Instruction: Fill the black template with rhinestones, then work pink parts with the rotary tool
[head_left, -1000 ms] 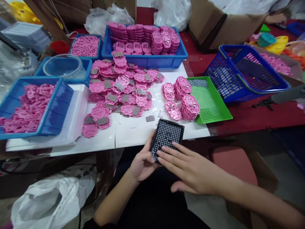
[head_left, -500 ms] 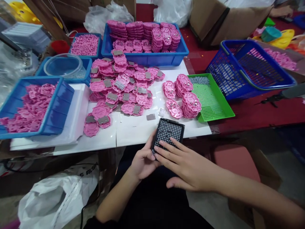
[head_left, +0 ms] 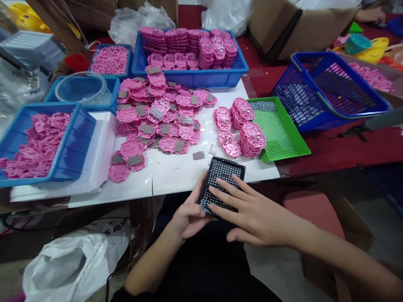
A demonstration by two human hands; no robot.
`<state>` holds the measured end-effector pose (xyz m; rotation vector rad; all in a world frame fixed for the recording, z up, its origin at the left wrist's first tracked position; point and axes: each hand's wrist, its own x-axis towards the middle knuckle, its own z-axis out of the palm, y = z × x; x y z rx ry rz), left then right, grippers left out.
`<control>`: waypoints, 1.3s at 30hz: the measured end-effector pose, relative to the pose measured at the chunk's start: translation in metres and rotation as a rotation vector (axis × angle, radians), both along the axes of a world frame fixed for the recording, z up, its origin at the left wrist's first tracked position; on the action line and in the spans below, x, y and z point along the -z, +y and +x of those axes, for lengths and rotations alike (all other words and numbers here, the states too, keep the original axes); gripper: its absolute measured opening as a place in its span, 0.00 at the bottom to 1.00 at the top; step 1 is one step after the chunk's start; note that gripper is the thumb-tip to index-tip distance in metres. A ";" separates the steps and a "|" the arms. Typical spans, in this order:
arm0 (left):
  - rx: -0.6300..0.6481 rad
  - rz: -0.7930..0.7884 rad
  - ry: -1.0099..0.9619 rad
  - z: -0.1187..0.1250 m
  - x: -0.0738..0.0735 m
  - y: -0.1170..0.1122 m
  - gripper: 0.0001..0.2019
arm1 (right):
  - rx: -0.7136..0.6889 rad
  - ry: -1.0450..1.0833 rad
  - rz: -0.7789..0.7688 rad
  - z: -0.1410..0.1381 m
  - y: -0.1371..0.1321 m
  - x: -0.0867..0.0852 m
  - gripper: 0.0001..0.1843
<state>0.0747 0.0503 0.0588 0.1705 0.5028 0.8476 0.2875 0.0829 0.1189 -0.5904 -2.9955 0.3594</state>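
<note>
Above my lap, at the table's front edge, my left hand grips a black tray by its left side and lower corner. Small shiny screws stand in rows across the tray, with a loose heap at its lower left. My right hand lies over the tray's lower right part, fingers spread and stretched out; I cannot tell how firmly they touch the screws. Just beyond the tray are a grey metal plate and stacked pink plastic parts.
Pink parts with metal plates form a pile mid-table. Behind stands a blue bin of stacked pink parts. On the right are a green perforated tray and a blue basket; on the left, a blue bin of small pink pieces.
My right hand has shifted slightly to the right over the tray, its fingers a little more spread. The left hand keeps its grip on the tray.
</note>
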 end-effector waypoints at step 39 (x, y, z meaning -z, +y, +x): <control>0.095 -0.021 -0.079 -0.006 -0.005 0.006 0.55 | -0.152 0.049 0.029 0.008 0.006 -0.015 0.40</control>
